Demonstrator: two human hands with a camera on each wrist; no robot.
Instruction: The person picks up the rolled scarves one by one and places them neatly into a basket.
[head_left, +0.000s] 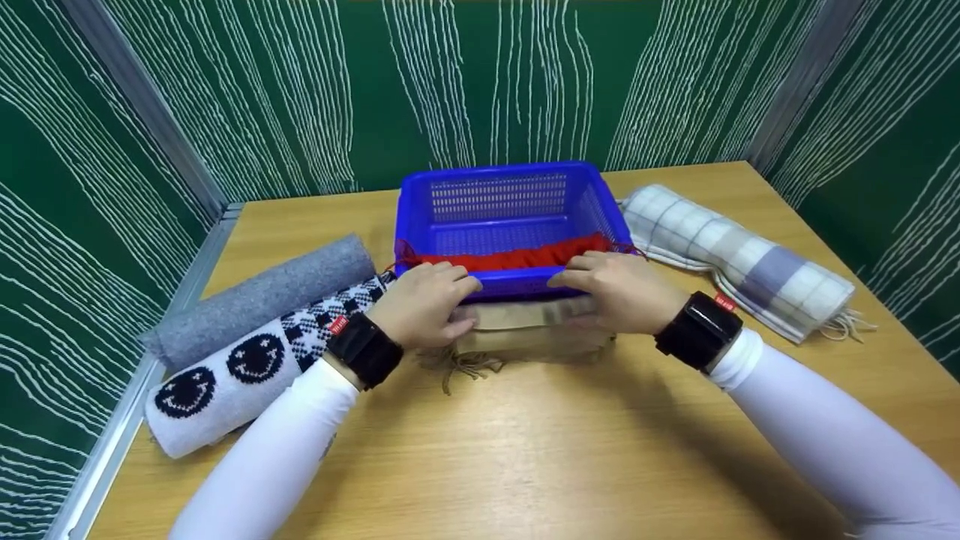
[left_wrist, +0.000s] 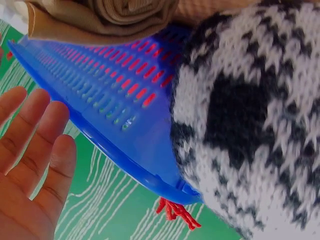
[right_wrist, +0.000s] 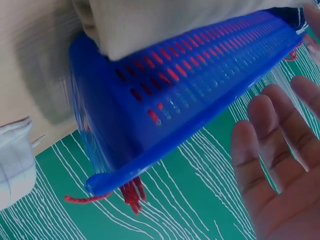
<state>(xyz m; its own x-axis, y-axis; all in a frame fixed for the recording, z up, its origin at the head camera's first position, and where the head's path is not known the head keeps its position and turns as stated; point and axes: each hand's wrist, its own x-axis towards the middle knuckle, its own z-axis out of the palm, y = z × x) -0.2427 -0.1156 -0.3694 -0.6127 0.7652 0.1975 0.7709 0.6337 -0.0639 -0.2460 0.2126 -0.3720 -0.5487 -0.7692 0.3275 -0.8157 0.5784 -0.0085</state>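
In the head view, a blue plastic basket (head_left: 499, 285) holds a rolled red scarf (head_left: 517, 259) along its front wall; red fringe hangs over both ends. My left hand (head_left: 427, 304) and right hand (head_left: 619, 292) are at that near wall, fingertips close to the rim. In the wrist views, the left fingers (left_wrist: 52, 125) and right fingers (right_wrist: 270, 115) are extended and spread. A tan rolled scarf (head_left: 517, 315) with fringe lies against the basket's front, between my hands, its right part blurred. Each thumb overlaps one end of it in the head view.
On the left lie a grey rolled scarf (head_left: 262, 300) and a black-and-white knitted scarf (head_left: 225, 390) with smiley faces, reaching close to my left hand. A plaid scarf roll (head_left: 735, 251) rests at the right. Green panels (head_left: 367, 97) enclose the wooden table (head_left: 480, 465).
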